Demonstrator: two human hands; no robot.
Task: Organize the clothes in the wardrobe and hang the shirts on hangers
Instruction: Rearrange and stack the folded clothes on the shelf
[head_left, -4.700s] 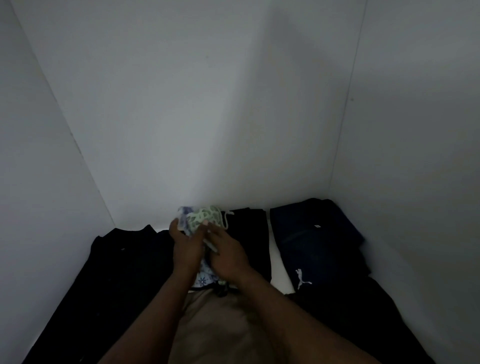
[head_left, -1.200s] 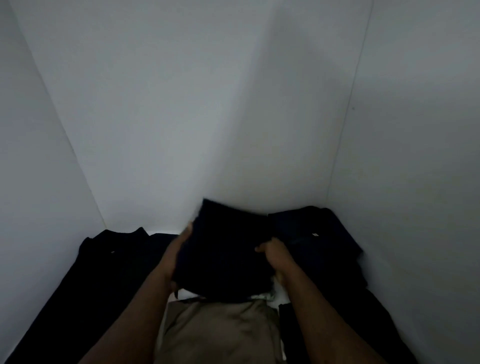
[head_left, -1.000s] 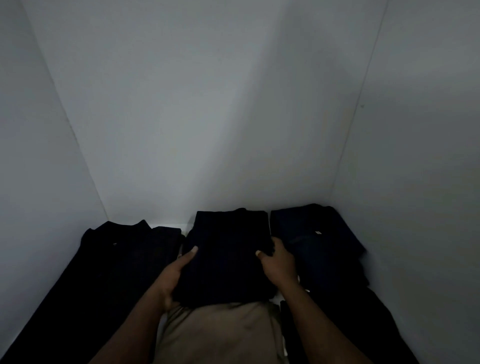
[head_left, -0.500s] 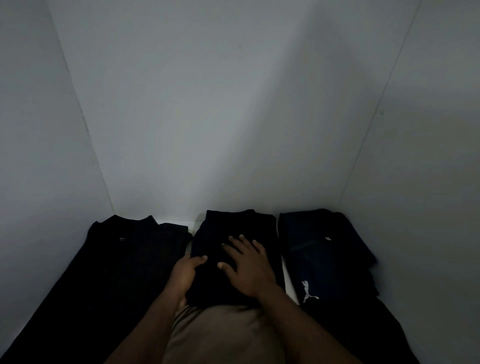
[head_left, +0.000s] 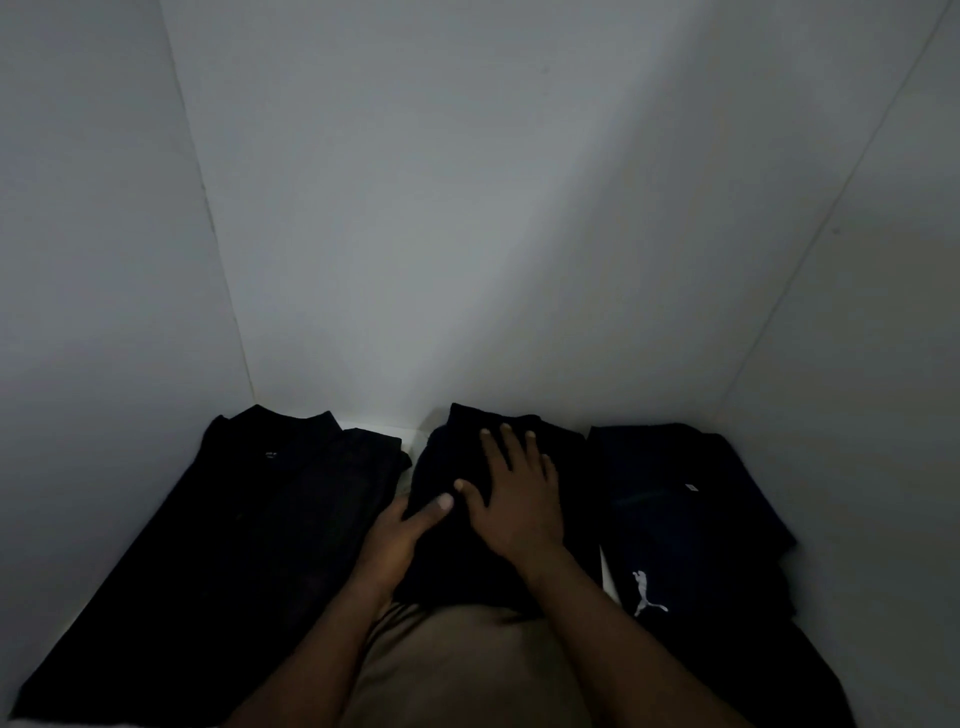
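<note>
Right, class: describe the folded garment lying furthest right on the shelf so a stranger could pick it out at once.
Inside the white wardrobe compartment, dark folded clothes lie in a row on the shelf. The navy garment is the rightmost, nearest the right wall. Unlike the black pile next to it, it is blue and bears a white leaping-cat logo.

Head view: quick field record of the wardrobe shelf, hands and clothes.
setting: white wardrobe compartment, dim light
middle: black folded garment
front: tan garment, nearer the camera
left pile: black clothes
right pile: navy garment with a white logo
right hand: flat on the middle garment, fingers spread
left hand: at that garment's left edge, thumb on top, fingers hidden
hangers: none in view
</note>
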